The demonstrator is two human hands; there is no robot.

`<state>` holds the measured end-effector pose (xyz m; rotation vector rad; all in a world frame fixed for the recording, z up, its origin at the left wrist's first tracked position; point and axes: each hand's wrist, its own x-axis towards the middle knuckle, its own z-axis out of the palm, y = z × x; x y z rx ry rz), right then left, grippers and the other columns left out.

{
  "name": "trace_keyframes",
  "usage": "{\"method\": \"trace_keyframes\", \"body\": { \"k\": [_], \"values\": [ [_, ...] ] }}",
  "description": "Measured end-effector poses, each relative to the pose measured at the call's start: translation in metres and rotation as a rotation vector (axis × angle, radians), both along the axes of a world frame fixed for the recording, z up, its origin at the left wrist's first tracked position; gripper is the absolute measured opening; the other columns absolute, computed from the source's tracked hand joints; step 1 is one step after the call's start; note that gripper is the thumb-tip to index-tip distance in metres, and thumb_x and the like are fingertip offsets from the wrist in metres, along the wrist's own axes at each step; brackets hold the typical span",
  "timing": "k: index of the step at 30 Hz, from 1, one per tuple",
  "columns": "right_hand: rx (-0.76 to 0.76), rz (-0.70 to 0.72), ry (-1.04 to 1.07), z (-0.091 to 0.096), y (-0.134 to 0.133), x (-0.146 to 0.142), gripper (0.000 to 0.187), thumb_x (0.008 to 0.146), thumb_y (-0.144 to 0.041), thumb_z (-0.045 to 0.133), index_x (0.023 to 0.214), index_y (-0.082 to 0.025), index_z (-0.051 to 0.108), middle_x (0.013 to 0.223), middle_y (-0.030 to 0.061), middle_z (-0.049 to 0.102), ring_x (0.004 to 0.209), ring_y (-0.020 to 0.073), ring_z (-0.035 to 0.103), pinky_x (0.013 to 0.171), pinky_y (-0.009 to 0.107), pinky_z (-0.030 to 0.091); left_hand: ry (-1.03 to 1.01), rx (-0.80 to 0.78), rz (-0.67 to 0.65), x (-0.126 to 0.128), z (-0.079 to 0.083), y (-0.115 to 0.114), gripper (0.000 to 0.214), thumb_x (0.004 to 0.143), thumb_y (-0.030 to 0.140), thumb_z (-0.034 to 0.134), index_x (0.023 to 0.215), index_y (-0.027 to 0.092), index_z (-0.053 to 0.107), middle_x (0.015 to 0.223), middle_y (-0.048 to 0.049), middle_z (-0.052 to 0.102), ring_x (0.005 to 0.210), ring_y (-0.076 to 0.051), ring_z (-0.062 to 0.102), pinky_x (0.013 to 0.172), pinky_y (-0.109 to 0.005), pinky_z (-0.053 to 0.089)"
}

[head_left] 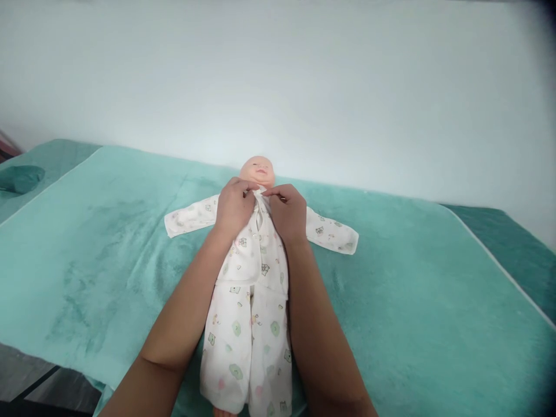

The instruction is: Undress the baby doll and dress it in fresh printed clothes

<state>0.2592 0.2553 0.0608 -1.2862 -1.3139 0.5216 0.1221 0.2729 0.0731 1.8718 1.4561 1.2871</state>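
Note:
A baby doll [258, 169] lies on its back on a teal blanket [108, 249], head toward the wall. It wears a white printed romper [249, 313] with the sleeves spread out to both sides. My left hand [233, 207] and my right hand [288, 212] rest on the doll's chest just under the chin. Both hands pinch the romper's front edges at the neckline, fingers curled tight on the fabric. My forearms run down along either side of the doll's body.
The blanket covers a bed against a pale wall [304, 87]. A darker green cover [512, 243] shows at the right, and a dark green bundle [19, 178] lies at the far left. The bed's near left edge [47, 362] drops to a grey floor.

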Motion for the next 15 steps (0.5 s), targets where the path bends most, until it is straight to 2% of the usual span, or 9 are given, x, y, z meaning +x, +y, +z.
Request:
{"method": "trace_keyframes", "body": {
  "k": [3, 8, 11, 15],
  "values": [
    [0.053, 0.009, -0.035, 0.000, -0.001, -0.001, 0.027, 0.079, -0.015, 0.050, 0.074, -0.024, 0.075, 0.088, 0.0034, 0.069, 0.084, 0.0192, 0.063, 0.083, 0.036, 0.051, 0.009, 0.025, 0.013, 0.001, -0.002, 0.000, 0.030, 0.086, 0.005, 0.052, 0.090, 0.020, 0.077, 0.101, -0.0057, 0.072, 0.093, -0.019, 0.067, 0.093, -0.035, 0.054],
    [-0.017, 0.030, -0.129, -0.001, 0.001, -0.001, 0.031, 0.081, -0.014, 0.049, 0.080, -0.026, 0.079, 0.095, 0.0041, 0.070, 0.091, 0.0211, 0.065, 0.091, 0.039, 0.050, -0.002, 0.029, 0.036, 0.000, -0.003, 0.001, 0.029, 0.084, 0.004, 0.051, 0.088, 0.018, 0.076, 0.102, -0.0063, 0.072, 0.095, -0.019, 0.068, 0.095, -0.035, 0.053],
    [-0.017, 0.074, -0.182, -0.004, -0.003, 0.002, 0.027, 0.086, -0.020, 0.051, 0.092, -0.025, 0.078, 0.104, 0.0059, 0.069, 0.095, 0.0222, 0.063, 0.094, 0.041, 0.050, -0.082, 0.022, 0.035, -0.001, -0.001, -0.004, 0.026, 0.086, 0.006, 0.053, 0.092, 0.019, 0.075, 0.102, -0.0053, 0.073, 0.091, -0.018, 0.067, 0.091, -0.033, 0.053],
    [0.062, 0.138, -0.336, -0.007, -0.024, 0.000, 0.027, 0.092, -0.027, 0.054, 0.112, -0.025, 0.072, 0.116, 0.0087, 0.066, 0.114, 0.0261, 0.058, 0.107, 0.047, 0.043, -0.218, 0.009, 0.017, -0.003, 0.000, -0.018, 0.023, 0.090, 0.011, 0.053, 0.098, 0.019, 0.073, 0.103, -0.0040, 0.075, 0.088, -0.016, 0.066, 0.088, -0.031, 0.052]
  ]
}}
